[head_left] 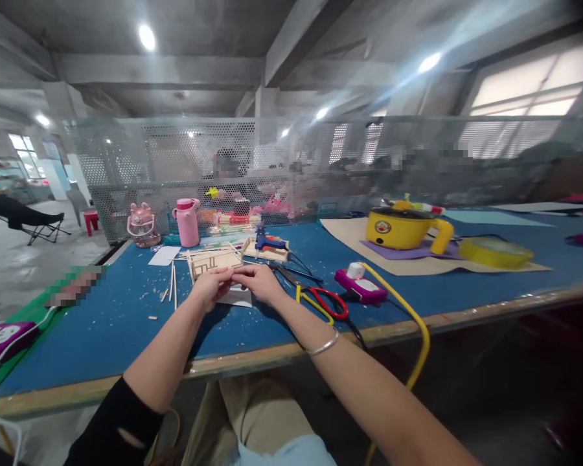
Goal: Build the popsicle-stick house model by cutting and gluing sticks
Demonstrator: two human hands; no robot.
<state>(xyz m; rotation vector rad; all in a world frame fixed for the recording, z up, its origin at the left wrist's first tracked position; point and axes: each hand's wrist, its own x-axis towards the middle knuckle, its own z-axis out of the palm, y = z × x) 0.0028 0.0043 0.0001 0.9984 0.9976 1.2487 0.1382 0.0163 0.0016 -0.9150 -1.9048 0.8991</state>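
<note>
My left hand (208, 287) and my right hand (261, 283) meet over the blue table, fingertips pinched together. Whatever lies between the fingers is too small or covered to make out. Right behind them is a small frame of pale wooden sticks (214, 260), its lower edge partly covered by my fingers. A white sheet of paper (236, 297) lies beneath my hands. To the left are loose thin wooden sticks (173, 285). A blue glue gun (271, 241) rests on another wooden piece behind my right hand. Red-handled scissors (331, 304) and a yellow-handled tool (315, 305) lie beside my right forearm.
A pink bottle (188, 223) and a pink clear jug (143, 226) stand at the back left. On the right are a purple power strip (361, 288) with a yellow cord (412, 314), a yellow electric pot (401, 230) and a tape roll (495, 252). Perforated metal screens (189, 152) line the back.
</note>
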